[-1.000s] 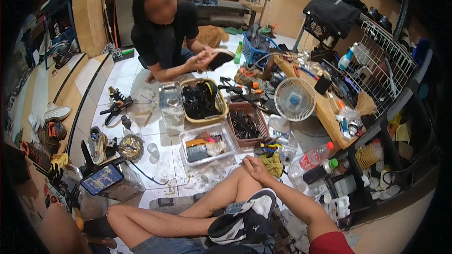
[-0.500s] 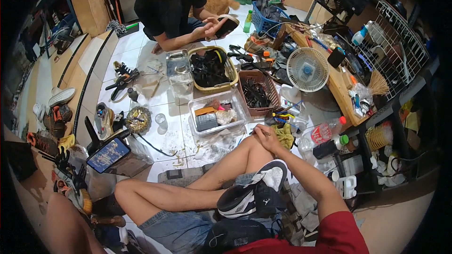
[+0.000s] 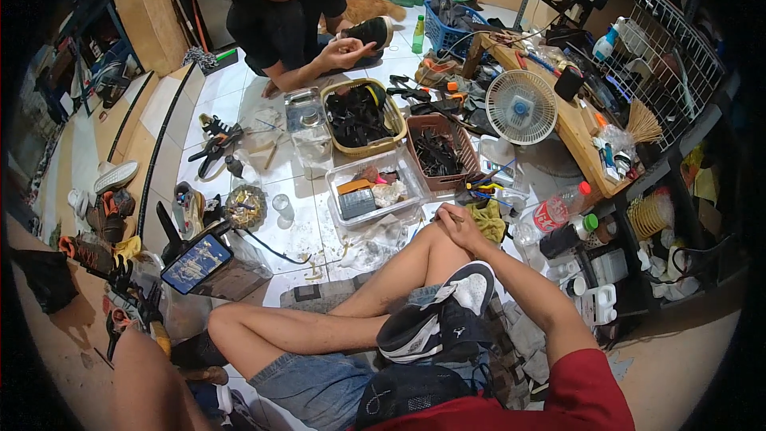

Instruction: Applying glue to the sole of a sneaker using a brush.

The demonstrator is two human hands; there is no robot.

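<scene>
My right hand (image 3: 461, 230) rests on my raised right knee. Its fingers are curled around a thin, brownish, stick-like thing (image 3: 456, 218) that is too small to name. A black-and-white sneaker (image 3: 411, 335) lies tilted across my lap, below my right forearm, with nothing gripping it. A black mesh item (image 3: 415, 395) with a pale line drawing sits against my body beside the sneaker. My left hand is out of sight. At the lower left a bare limb (image 3: 148, 375) shows, and I cannot tell whose it is.
Ahead stand a clear plastic box (image 3: 379, 219), a yellow basket (image 3: 392, 137), a brown basket (image 3: 471, 179) and a fan (image 3: 521, 108). A phone (image 3: 197, 262) is propped at left. Bottles (image 3: 558, 207) stand at right. Across from me a person (image 3: 291, 16) holds a dark shoe (image 3: 371, 30).
The view has shifted slightly. The person opposite has turned and raised the shoe, one hand now in front of it. My right hand stays on my knee, and the sneaker stays on my lap.
</scene>
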